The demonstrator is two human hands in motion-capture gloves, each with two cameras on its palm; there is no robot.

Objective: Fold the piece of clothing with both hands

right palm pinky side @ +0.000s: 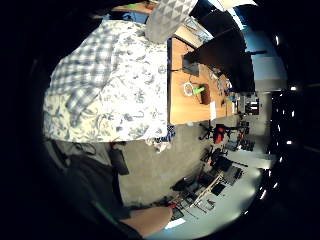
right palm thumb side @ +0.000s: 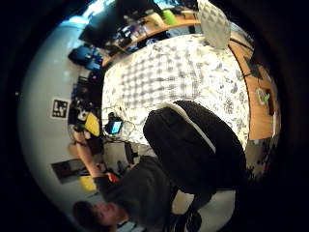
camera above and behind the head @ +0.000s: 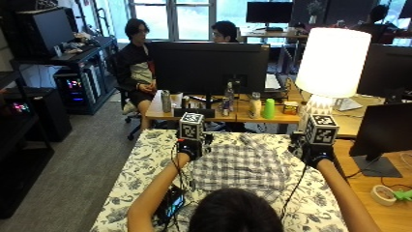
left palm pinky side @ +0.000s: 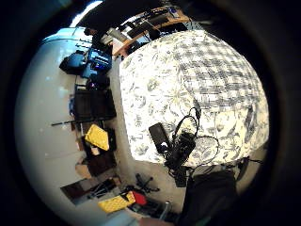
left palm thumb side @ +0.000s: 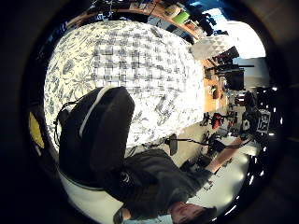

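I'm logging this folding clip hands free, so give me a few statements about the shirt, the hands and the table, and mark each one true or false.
1. The checked shirt lies spread on a flower-print tablecloth. True.
2. The left hand is at the shirt's left edge and the right hand is out past its right edge. True.
3. The shirt is plain red. False: it is a grey and white check.
4. A white lamp stands beyond the right hand. True.
5. Both hands are down at the near hem of the shirt. False: they are up near its far corners.
6. The shirt is folded into a small square. False: it lies spread out.
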